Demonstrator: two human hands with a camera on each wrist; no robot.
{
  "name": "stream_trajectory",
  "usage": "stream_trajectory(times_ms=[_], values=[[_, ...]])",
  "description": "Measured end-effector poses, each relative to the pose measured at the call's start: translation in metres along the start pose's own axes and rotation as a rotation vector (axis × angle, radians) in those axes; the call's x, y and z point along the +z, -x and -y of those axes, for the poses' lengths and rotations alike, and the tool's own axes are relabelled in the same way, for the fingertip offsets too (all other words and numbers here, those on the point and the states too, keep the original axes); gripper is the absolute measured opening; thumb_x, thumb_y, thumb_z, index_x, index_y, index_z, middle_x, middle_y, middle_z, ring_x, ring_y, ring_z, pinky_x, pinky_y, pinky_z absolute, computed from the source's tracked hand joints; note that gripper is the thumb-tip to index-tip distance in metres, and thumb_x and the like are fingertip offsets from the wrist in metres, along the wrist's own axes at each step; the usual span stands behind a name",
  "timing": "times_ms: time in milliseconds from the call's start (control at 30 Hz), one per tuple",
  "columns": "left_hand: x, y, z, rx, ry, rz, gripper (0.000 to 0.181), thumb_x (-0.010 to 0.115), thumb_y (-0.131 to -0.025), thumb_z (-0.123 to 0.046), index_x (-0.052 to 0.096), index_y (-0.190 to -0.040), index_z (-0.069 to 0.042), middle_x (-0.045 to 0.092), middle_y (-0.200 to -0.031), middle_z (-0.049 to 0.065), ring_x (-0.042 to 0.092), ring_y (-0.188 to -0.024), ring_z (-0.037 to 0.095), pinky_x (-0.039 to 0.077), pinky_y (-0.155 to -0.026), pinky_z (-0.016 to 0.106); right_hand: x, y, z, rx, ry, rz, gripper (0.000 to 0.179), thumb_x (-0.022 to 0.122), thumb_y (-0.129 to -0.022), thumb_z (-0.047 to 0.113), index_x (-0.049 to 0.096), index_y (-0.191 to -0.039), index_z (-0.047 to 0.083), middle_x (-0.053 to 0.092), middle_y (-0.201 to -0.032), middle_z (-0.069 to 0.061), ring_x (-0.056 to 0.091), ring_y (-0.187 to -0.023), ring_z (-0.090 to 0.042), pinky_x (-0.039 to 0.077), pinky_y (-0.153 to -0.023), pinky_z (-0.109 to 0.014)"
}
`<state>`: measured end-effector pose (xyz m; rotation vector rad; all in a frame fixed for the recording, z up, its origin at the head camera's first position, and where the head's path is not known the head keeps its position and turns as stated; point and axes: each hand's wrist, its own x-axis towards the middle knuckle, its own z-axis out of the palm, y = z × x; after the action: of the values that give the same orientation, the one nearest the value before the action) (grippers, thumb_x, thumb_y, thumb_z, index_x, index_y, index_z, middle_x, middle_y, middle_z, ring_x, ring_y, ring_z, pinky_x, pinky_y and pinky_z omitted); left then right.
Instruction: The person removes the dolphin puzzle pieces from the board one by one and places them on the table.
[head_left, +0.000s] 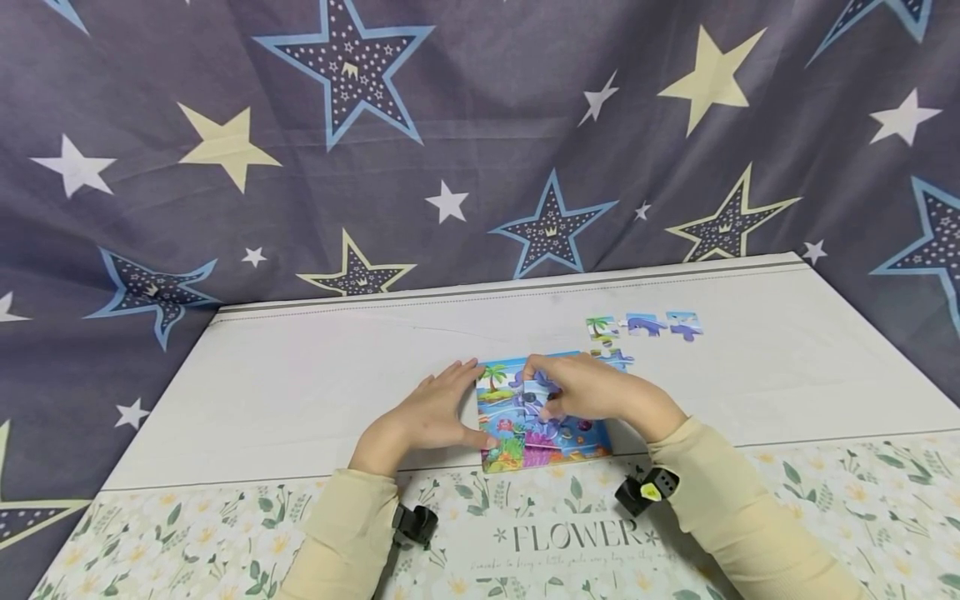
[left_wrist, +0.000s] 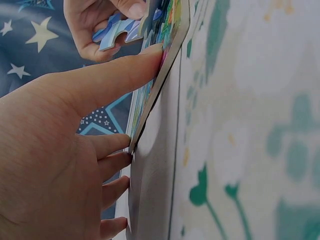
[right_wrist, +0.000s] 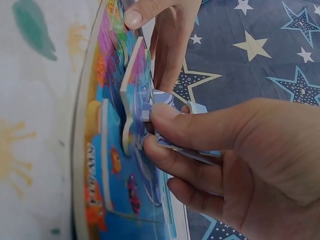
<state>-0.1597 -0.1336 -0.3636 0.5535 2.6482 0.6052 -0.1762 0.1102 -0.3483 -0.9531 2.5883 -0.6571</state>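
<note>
A sea-scene jigsaw board (head_left: pixel 588 442) with a palm tree and bright corals lies on the table. My left hand (head_left: pixel 431 412) rests at its left side, fingers spread, with the thumb touching the front-left edge and the fingertips along the far-left edge. Above the middle of the board, my right hand (head_left: pixel 592 387) pinches a blue-and-purple puzzle piece (left_wrist: pixel 120 31) between thumb and fingers. In the right wrist view, a pink-and-blue piece (right_wrist: pixel 131 95) sits tilted up from the board, close under the right fingertips. The fingers partly hide the held piece.
Behind the board to the right lie a palm-tree piece (head_left: pixel 602 327), a dolphin piece (head_left: pixel 645 325) and a light-blue piece (head_left: pixel 684 325). Another blue piece (head_left: pixel 617 360) lies just beyond the right hand. A star-patterned curtain (head_left: pixel 480 125) hangs behind the table.
</note>
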Motion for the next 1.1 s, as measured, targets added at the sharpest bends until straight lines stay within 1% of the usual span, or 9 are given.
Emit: stream_trajectory(times_ms=[133,233,300,400,533,600,700,900,1100], values=[[0.0001,0.0001,-0.0002,-0.001,-0.001,-0.001,0.107,0.080,-0.075,-0.049,0.025,-0.157,-0.008,0.016,-0.164,0.010,0.008,-0.151,0.029,0.008,-0.121,0.053,-0.0004,0.0001,-0.0003,-0.021,0.008,-0.003,0.036,0.077,-0.086,0.012,0.060,-0.118,0.012,0.066,-0.103,-0.001,0.050,-0.067,-0.010,0.048,-0.070,-0.033],[0.0001,0.0001,-0.0004,-0.002,0.001,-0.001,0.107,0.080,-0.075,-0.049,0.025,-0.157,-0.008,0.016,-0.164,0.010,0.008,-0.151,0.029,0.008,-0.121,0.053,-0.0002,0.0002,0.0001,-0.037,0.004,0.004,0.035,0.077,-0.087,0.010,0.060,-0.118,0.011,0.066,-0.106,-0.002,0.051,-0.072,-0.011,0.049,-0.074,-0.034],[-0.0001,0.0002,-0.0005,-0.002,0.002,-0.001,0.107,0.080,-0.076,-0.049,0.025,-0.157,-0.008,0.016,-0.165,0.010,0.008,-0.151,0.029,0.008,-0.121,0.053,0.0005,-0.0002,0.0002,-0.048,-0.006,0.015,0.034,0.075,-0.088,0.008,0.059,-0.118,0.010,0.065,-0.103,-0.001,0.049,-0.071,-0.011,0.048,-0.073,-0.033],[-0.0001,0.0000,-0.0002,-0.001,0.001,0.000,0.107,0.080,-0.076,-0.050,0.025,-0.157,-0.008,0.016,-0.165,0.009,0.009,-0.151,0.029,0.008,-0.121,0.053,0.0021,-0.0010,0.0005,-0.068,-0.051,0.046,0.031,0.070,-0.091,0.003,0.056,-0.119,0.009,0.060,-0.087,0.001,0.045,-0.064,-0.010,0.044,-0.065,-0.028],[-0.0001,-0.0005,0.0006,0.002,-0.004,-0.001,0.107,0.080,-0.076,-0.050,0.025,-0.157,-0.008,0.016,-0.164,0.010,0.009,-0.151,0.029,0.008,-0.121,0.053,0.0040,-0.0015,0.0014,-0.091,-0.124,0.094,0.030,0.061,-0.095,-0.003,0.050,-0.120,0.007,0.046,-0.067,0.003,0.037,-0.052,-0.009,0.037,-0.055,-0.023],[0.0000,-0.0007,0.0008,0.003,-0.005,-0.004,0.107,0.080,-0.075,-0.050,0.026,-0.157,-0.008,0.017,-0.164,0.010,0.009,-0.151,0.029,0.009,-0.121,0.053,0.0046,-0.0015,0.0016,-0.089,-0.144,0.105,0.030,0.059,-0.096,-0.003,0.048,-0.122,0.008,0.041,-0.062,0.004,0.035,-0.049,-0.009,0.035,-0.053,-0.022],[0.0003,-0.0012,0.0018,0.002,-0.004,-0.004,0.107,0.080,-0.075,-0.051,0.026,-0.157,-0.008,0.017,-0.164,0.010,0.009,-0.151,0.029,0.009,-0.121,0.054,0.0055,-0.0018,0.0006,-0.082,-0.156,0.097,0.034,0.060,-0.095,-0.003,0.046,-0.124,0.009,0.038,-0.059,0.004,0.033,-0.048,-0.009,0.034,-0.052,-0.022],[0.0009,-0.0016,0.0021,0.000,-0.006,0.000,0.107,0.079,-0.076,-0.051,0.026,-0.157,-0.008,0.017,-0.164,0.009,0.009,-0.151,0.028,0.009,-0.121,0.053,0.0066,-0.0020,-0.0030,-0.064,-0.172,0.045,0.043,0.066,-0.091,-0.003,0.044,-0.125,0.011,0.036,-0.059,0.005,0.034,-0.047,-0.009,0.036,-0.050,-0.022],[0.0009,-0.0014,0.0027,0.002,-0.002,-0.004,0.107,0.080,-0.075,-0.051,0.026,-0.157,-0.008,0.017,-0.164,0.009,0.009,-0.151,0.028,0.009,-0.121,0.054,0.0065,-0.0029,-0.0040,-0.069,-0.223,0.041,0.037,0.061,-0.095,-0.003,0.047,-0.126,0.011,0.042,-0.063,0.002,0.036,-0.046,-0.009,0.038,-0.049,-0.023]])
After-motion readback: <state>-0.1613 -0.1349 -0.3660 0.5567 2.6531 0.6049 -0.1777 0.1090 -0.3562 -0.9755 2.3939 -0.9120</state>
